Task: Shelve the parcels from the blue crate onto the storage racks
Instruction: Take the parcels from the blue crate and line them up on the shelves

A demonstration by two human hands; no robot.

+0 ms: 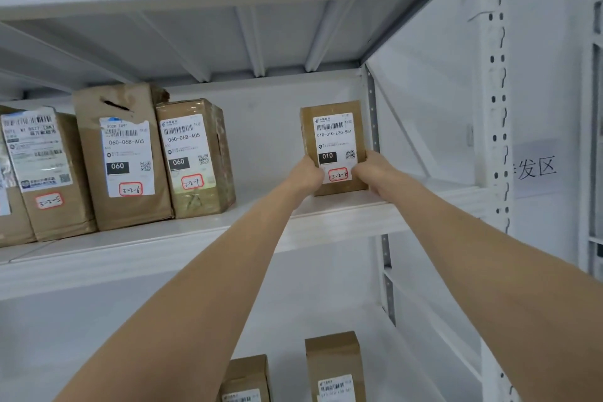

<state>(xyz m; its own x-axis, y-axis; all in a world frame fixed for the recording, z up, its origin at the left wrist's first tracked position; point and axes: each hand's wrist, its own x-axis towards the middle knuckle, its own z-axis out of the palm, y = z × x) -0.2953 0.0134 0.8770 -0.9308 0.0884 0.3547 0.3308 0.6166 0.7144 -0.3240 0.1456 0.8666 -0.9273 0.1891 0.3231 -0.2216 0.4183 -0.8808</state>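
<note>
Your left hand (308, 173) and right hand (370, 170) grip the small parcel (332, 140) upright at the shelf's (195, 232) right end; three parcels (124, 157) already shelved; crate unseen.

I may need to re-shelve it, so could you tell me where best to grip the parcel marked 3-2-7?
Probably from the front: the 3-2-7 parcel stands upright, its left side against the 3-2-6 parcel, so grip its top and free right side.
</note>
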